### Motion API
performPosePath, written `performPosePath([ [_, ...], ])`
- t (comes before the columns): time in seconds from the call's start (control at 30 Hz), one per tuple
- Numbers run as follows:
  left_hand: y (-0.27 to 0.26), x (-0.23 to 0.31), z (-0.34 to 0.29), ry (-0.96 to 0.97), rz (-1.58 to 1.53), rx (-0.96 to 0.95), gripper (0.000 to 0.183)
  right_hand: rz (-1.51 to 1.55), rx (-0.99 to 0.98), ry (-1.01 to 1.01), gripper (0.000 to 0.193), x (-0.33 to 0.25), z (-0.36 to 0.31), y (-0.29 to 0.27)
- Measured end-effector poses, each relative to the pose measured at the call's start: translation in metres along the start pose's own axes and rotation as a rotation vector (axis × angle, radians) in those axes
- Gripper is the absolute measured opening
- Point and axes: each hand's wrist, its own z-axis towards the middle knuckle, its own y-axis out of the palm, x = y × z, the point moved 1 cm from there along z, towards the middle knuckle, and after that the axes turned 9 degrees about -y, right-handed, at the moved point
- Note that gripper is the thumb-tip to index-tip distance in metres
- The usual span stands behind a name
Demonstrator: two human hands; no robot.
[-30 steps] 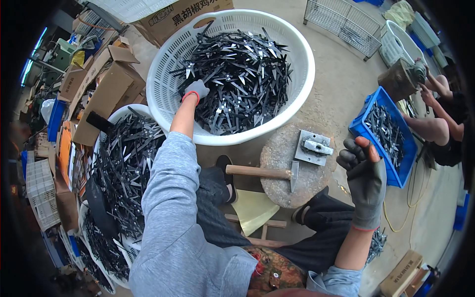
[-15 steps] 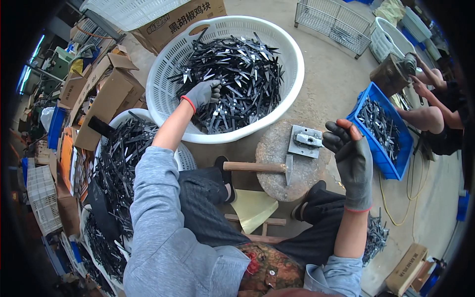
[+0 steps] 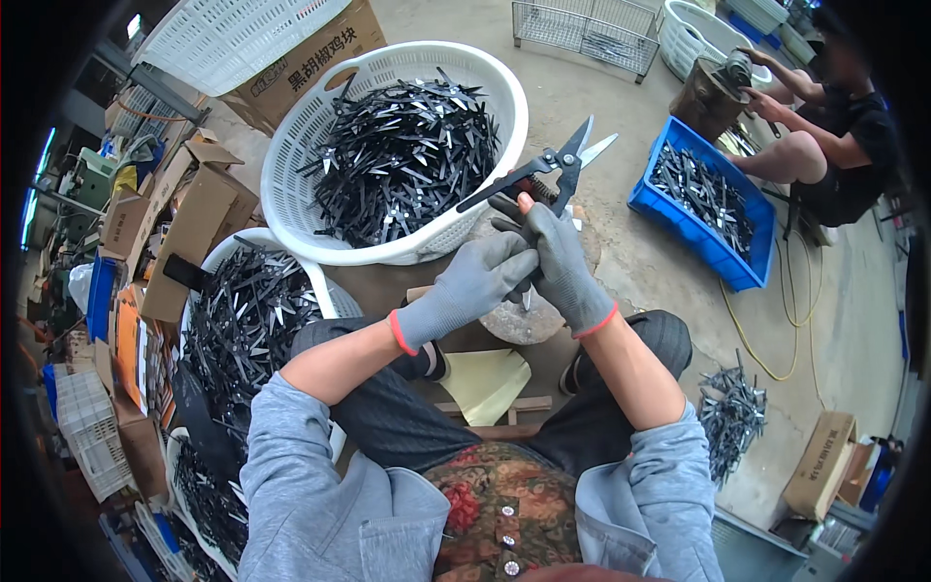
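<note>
Location type: metalworking workshop. Indicators: loose black metal blade parts (image 3: 402, 160) fill a large, round, white perforated plastic basket (image 3: 522, 112) at far left; a rectangular blue plastic crate (image 3: 687, 242) of metal pieces stands at far right. A co-worker (image 3: 815, 141) sits at a brown cylindrical block (image 3: 706, 102).

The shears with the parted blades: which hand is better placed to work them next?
Right, most likely: the right hand appears to hold the shears, with the blades pointing away from it. The left hand sits lower and farther from them.
</note>
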Motion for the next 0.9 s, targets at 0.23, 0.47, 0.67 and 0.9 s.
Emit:
performPosePath([
  [0.23,-0.024,0.011,-0.002,0.711,0.712,0.822,0.02,-0.219,-0.079,0.14,0.033,-0.043,-0.018,-0.022],
  [0.47,0.003,-0.024,0.003,-0.05,0.087,0.16,0.052,0.007,-0.328,0.081,0.05,-0.038,-0.025,-0.01],
  [0.67,0.016,-0.025,-0.005,-0.038,-0.04,0.16,0.05,0.087,-0.253,0.038,0.045,-0.029,-0.029,0.002],
  [0.9,0.038,-0.043,-0.004,0.25,-0.012,0.252,0.037,-0.13,-0.055,-0.165,0.016,0.001,-0.032,0.014],
])
